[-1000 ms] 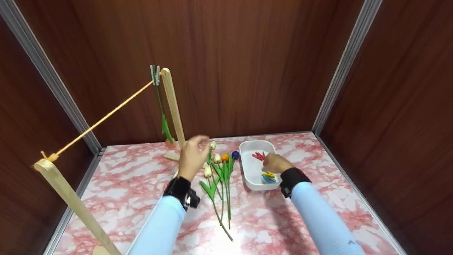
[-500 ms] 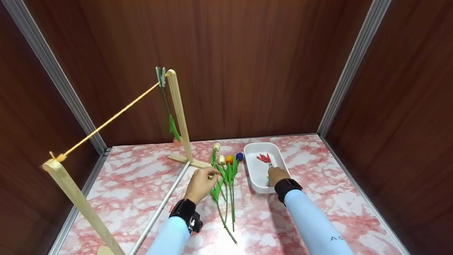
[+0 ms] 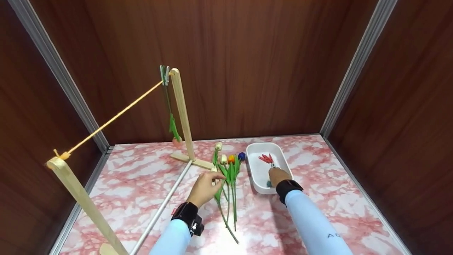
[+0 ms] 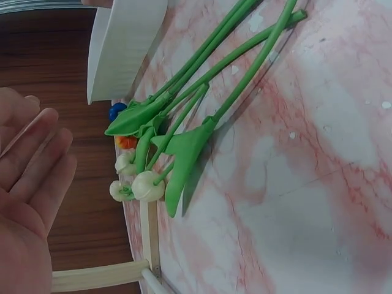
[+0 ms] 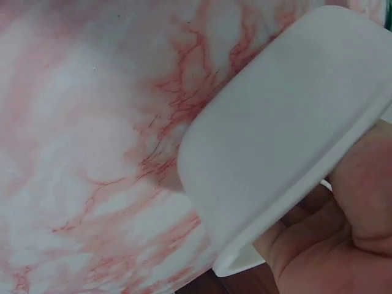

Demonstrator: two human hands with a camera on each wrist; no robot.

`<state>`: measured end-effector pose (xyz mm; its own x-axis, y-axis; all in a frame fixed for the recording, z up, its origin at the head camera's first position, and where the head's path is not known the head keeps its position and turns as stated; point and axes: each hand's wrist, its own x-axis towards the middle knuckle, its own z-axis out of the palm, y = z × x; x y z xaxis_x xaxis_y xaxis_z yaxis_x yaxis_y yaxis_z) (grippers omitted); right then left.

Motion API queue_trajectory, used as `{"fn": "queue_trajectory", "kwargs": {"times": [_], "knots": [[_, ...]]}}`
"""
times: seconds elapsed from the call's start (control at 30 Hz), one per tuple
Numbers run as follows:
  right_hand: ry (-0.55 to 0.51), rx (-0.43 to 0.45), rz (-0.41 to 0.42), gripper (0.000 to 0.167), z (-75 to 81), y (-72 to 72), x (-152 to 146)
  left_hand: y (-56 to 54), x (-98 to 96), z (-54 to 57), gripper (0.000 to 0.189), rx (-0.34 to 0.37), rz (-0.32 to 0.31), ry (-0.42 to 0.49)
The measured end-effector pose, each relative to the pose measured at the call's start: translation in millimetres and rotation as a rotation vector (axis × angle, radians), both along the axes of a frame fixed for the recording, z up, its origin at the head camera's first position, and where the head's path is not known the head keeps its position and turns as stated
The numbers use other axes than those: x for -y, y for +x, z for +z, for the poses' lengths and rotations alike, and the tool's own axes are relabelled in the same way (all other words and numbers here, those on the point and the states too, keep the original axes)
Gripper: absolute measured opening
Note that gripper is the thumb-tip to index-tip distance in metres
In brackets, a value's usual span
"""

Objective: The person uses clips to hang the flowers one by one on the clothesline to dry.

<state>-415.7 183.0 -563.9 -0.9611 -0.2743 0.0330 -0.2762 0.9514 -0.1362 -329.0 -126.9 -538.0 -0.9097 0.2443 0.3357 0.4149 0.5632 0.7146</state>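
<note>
Left hand (image 3: 207, 187): fingers relaxed, empty; nearest the tulips (image 3: 231, 172)
Tulips: stems toward table's (image 3: 343, 198) front edge
Right hand (image 3: 278, 176): in tray (image 3: 260, 175); hold hidden, cannot tell; red clips (image 3: 265, 158) toward back edge

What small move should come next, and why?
Probably lift one of the clothespins out of the tray with the right hand: it reaches inside near them, though its grip is hidden. Loose flowers lie on the table, while one flower hangs clipped to the cord.
</note>
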Motion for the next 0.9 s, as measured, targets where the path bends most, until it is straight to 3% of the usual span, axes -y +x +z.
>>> {"fn": "queue_trajectory", "kwargs": {"times": [0.13, 0.27, 0.33, 0.47, 0.53, 0.77, 0.9], "knots": [[-0.041, -0.048, 0.019, 0.006, 9.9, -2.8, -0.9, 0.2, 2.4, 4.4, 0.018, 0.014, 0.026, 0.048], [-0.17, -0.124, 0.025, 0.006, 40.5, -1.6, 11.3, -2.4, 3.0, 11.8, 0.021, -0.011, 0.048, 0.099], [-0.286, -0.132, 0.028, 0.015, 57.0, -0.5, 20.2, -3.9, 1.8, 17.5, 0.023, -0.007, 0.087, 0.126], [-0.611, -0.081, 0.057, 0.035, 82.6, 3.1, 37.6, -8.0, -4.3, 33.7, 0.023, 0.004, 0.19, 0.222], [-0.787, -0.05, 0.054, 0.032, 91.1, 5.6, 45.5, -10.3, -8.4, 43.6, 0.024, 0.012, 0.227, 0.287], [-1.496, 0.163, 0.073, 0.017, 105.0, 21.2, 68.0, -13.4, -24.3, 74.0, 0.03, 0.029, 0.225, 0.457], [-1.759, 0.261, 0.104, 0.012, 108.9, 33.0, 79.7, -10.7, -32.2, 86.0, 0.031, 0.046, 0.231, 0.528]]}}
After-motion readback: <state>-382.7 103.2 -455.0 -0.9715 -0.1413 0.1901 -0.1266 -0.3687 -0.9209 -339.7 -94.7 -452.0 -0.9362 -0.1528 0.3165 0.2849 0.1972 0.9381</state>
